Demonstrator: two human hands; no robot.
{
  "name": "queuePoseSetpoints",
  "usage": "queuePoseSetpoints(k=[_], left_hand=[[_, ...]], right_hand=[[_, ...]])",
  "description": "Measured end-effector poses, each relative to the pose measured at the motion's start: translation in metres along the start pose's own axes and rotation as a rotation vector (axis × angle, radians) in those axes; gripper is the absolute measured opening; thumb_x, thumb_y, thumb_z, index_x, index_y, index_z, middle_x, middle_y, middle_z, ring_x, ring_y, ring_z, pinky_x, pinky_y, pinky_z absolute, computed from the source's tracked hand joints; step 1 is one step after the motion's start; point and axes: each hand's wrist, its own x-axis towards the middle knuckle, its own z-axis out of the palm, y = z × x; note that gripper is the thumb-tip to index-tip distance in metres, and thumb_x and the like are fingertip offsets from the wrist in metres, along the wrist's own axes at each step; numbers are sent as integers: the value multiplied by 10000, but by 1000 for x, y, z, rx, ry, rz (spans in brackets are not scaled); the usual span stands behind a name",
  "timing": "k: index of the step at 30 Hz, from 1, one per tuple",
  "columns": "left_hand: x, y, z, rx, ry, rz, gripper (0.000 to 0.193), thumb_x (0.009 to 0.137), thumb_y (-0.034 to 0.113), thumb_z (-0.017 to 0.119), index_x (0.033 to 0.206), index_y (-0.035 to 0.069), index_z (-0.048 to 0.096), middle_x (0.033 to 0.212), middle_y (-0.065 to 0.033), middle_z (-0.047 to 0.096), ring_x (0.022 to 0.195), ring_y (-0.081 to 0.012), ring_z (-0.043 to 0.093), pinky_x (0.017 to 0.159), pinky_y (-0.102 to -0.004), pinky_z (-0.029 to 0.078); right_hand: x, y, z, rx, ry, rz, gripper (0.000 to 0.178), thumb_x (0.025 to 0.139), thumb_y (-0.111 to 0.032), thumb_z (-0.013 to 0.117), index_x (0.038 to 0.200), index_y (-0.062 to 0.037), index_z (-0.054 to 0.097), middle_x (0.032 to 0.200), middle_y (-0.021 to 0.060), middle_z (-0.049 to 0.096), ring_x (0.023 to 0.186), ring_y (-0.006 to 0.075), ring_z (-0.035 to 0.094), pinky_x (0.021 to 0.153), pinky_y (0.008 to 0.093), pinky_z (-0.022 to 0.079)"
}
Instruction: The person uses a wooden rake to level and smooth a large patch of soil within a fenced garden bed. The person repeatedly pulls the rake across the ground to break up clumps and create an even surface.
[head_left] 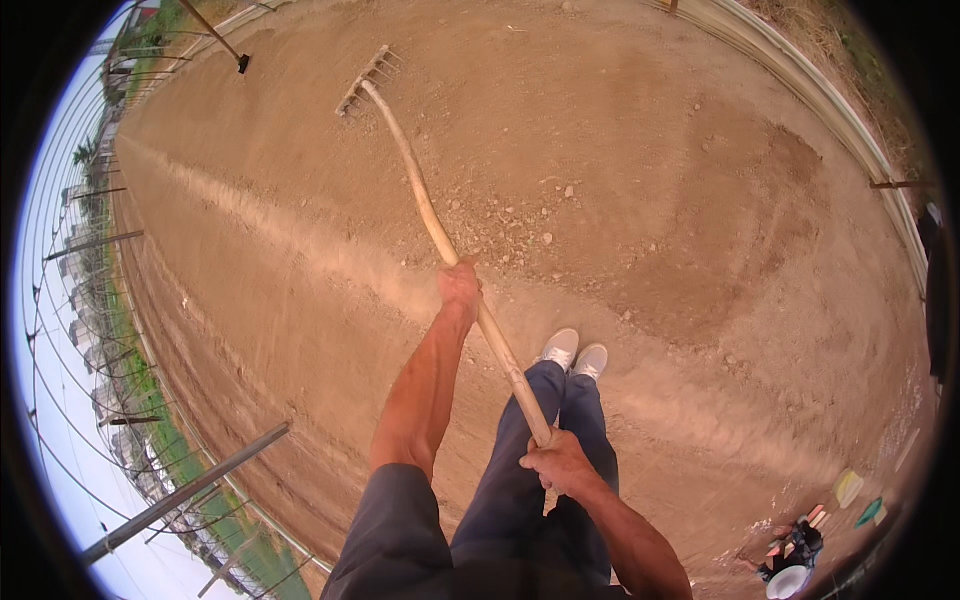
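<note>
Right hand (pixel 561 464) nearest, fingers wrapped round the near part of a long, slightly bent, pale wooden rake handle (pixel 507 365). Pale lace-up shoes (pixel 561 346) on bare brown soil (pixel 300 190), just right of handle. Farther up, left hand (pixel 460 287), fingers closed around handle's middle. Handle runs on far and left beyond those fingers. Small light-brown clods (pixel 570 191) right of it. Toothed, soil-coloured rake head (pixel 362 84) at far end, well apart from both hands; can't tell if touching soil.

Left grip (pixel 460 288) curled tight ahead, right grip (pixel 560 463) nearer.
</note>
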Motion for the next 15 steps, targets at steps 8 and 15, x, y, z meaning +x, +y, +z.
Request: queuePoseSetpoints(k=[8, 15], left_hand=[[-12, -36, -6, 661, 95, 268, 438, 792, 270, 622, 1017, -72, 465, 888, -278, 609, 852, -403, 623, 747, -446, 496], [-118, -129, 65, 667, 64, 104, 452, 806, 270, 604, 1065, -57, 428, 963, -314, 599, 941, -447, 592, 838, -465, 473]], right_hand=[[-93, 64, -28, -34, 21, 123, 199, 722, -42, 678, 785, -81, 494, 558, 7, 451, 385, 97, 432, 351, 260, 329], [-191, 231, -162, -257, 198, 201, 220, 641, -119, 718, 784, -60, 561, 643, 43, 552, 631, 156, 553, 598, 294, 457]])
